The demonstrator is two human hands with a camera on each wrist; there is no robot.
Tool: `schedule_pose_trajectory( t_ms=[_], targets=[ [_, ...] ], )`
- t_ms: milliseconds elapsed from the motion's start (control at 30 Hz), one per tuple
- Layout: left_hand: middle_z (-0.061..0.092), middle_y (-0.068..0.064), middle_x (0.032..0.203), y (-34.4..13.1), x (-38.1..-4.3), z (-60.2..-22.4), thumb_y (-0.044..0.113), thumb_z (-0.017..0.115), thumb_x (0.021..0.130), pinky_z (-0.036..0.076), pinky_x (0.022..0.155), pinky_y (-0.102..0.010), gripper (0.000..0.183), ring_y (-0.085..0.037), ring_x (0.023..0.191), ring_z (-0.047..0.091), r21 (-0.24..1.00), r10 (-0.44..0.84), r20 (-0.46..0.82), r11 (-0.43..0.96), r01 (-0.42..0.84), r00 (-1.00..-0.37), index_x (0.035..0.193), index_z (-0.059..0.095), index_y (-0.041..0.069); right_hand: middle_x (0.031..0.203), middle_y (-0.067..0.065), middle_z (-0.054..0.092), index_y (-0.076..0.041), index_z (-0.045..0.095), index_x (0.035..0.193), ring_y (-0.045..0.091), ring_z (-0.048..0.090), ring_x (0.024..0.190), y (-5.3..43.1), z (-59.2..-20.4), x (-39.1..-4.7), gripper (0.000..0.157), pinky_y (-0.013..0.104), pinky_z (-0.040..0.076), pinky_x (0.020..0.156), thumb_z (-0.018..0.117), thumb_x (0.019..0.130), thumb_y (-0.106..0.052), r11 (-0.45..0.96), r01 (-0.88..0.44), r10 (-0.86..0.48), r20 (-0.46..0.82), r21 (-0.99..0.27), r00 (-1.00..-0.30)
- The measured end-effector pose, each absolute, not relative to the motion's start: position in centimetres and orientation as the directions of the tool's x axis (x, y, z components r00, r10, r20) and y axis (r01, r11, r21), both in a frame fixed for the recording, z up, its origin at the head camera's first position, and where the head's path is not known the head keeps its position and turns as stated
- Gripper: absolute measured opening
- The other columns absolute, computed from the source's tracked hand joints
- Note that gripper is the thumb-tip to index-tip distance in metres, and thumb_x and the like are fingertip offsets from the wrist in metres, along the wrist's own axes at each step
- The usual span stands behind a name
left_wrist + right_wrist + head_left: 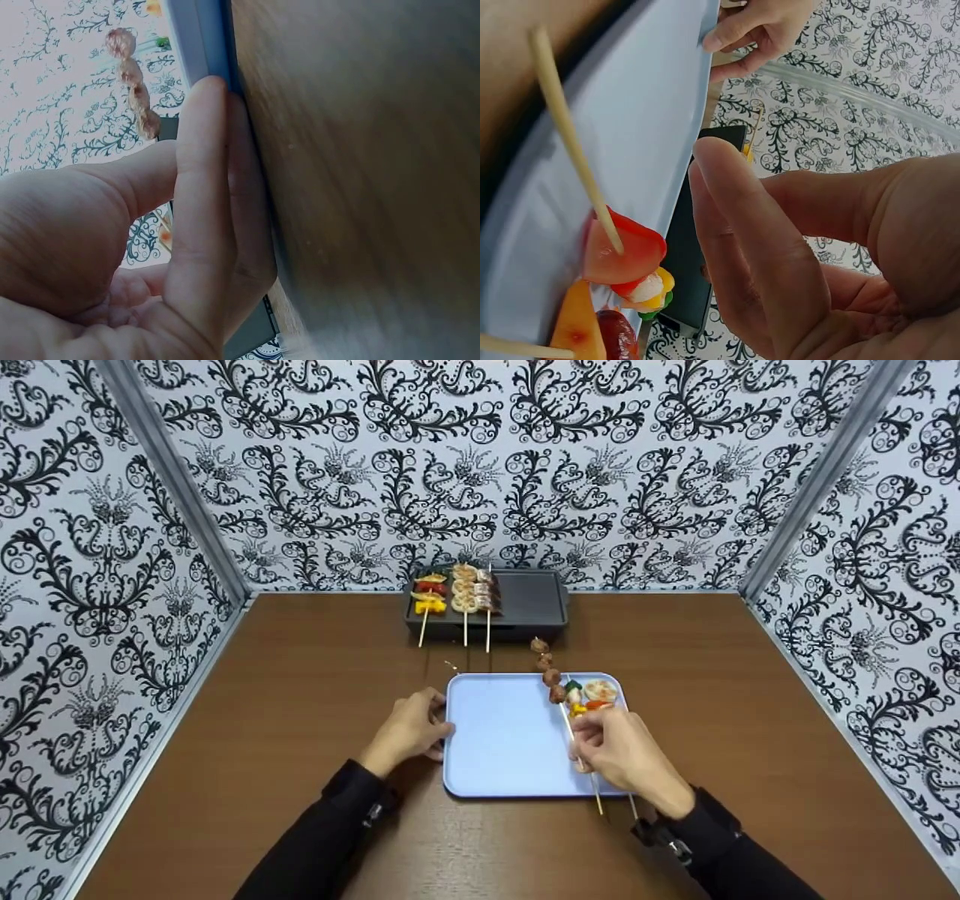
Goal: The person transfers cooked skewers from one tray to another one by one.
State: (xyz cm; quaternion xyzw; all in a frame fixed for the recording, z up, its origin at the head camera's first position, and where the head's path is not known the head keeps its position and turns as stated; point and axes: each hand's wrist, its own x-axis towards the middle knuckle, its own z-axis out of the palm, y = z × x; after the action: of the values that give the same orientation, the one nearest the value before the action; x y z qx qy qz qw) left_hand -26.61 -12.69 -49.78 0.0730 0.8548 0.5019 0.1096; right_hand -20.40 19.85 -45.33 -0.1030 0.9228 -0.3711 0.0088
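My right hand (619,746) pinches the wooden stick of a meatball skewer (552,676), held over the right part of a pale blue tray (506,735). Its brown balls point toward the back and stick out past the tray's far rim. At the tray's left edge, my left hand (409,727) holds the rim, thumb on top and fingers along the side. Beneath the right hand, skewers of mixed pieces lie on the tray, among them a red piece (626,251) and an orange piece (579,322). Their sticks extend over the near rim, and the hand partly covers them.
Behind the tray stands a dark grill plate (529,596). On its left half lie a vegetable skewer (430,592), a skewer of pale round slices (464,589) and a skewer of white and dark pieces (487,592), sticks toward me. Patterned walls enclose the brown table (315,660).
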Motion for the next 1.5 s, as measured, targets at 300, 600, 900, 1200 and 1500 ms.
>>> schedule_pose_trajectory(
  t_ms=[300,600,900,1200,1500],
  targets=[
    [0.067,-0.019,0.087,-12.6,-26.4,-49.7,0.005,0.070,0.087,0.065,0.049,-0.036,0.046,-0.022,0.054,0.070,0.870,0.219,-0.109,0.493,0.014,-0.970,0.130,0.054,-0.003,0.072,-0.002,0.072,-0.005,0.074,0.098,0.009,0.067,0.067,20.3,-46.3,-18.7,0.016,0.017,0.059,0.056,0.066,0.085,0.000,0.699,-0.164,-0.196,0.034,-0.696,-0.980],
    [0.066,-0.019,0.089,-12.4,-26.5,-49.5,0.006,0.070,0.087,0.065,0.049,-0.035,0.048,-0.022,0.054,0.070,0.858,0.212,-0.115,0.513,0.010,-0.970,0.131,0.054,-0.003,0.075,0.003,0.072,0.001,0.071,0.106,0.014,0.068,0.067,20.3,-46.4,-17.3,0.019,0.019,0.061,0.054,0.063,0.088,0.000,0.667,-0.085,-0.172,-0.042,-0.740,-0.984],
    [0.067,-0.017,0.088,-12.6,-26.5,-49.6,0.006,0.070,0.087,0.065,0.049,-0.034,0.047,-0.019,0.053,0.069,0.851,0.221,-0.107,0.525,0.025,-0.969,0.131,0.054,-0.002,0.074,0.002,0.071,0.002,0.071,0.106,0.011,0.067,0.066,20.3,-46.5,-16.2,0.022,0.020,0.060,0.051,0.062,0.086,0.002,0.675,-0.084,-0.160,-0.034,-0.733,-0.987],
    [0.066,-0.016,0.087,-12.7,-26.6,-49.9,0.007,0.070,0.087,0.065,0.050,-0.032,0.047,-0.018,0.053,0.069,0.842,0.218,-0.103,0.538,0.032,-0.970,0.131,0.054,-0.002,0.074,0.000,0.069,0.000,0.072,0.101,0.009,0.065,0.066,19.9,-47.0,-16.3,0.018,0.018,0.058,0.053,0.063,0.086,-0.001,0.701,-0.095,-0.165,-0.031,-0.707,-0.986],
    [0.066,-0.016,0.087,-12.6,-26.7,-49.8,0.006,0.072,0.087,0.065,0.049,-0.033,0.050,-0.020,0.053,0.069,0.838,0.209,-0.120,0.546,0.014,-0.971,0.132,0.053,-0.002,0.073,0.000,0.066,0.000,0.069,0.109,0.008,0.066,0.056,19.7,-47.6,-16.6,0.029,0.018,0.056,0.052,0.064,0.080,-0.003,0.698,-0.080,-0.169,-0.055,-0.712,-0.984]
  ],
)
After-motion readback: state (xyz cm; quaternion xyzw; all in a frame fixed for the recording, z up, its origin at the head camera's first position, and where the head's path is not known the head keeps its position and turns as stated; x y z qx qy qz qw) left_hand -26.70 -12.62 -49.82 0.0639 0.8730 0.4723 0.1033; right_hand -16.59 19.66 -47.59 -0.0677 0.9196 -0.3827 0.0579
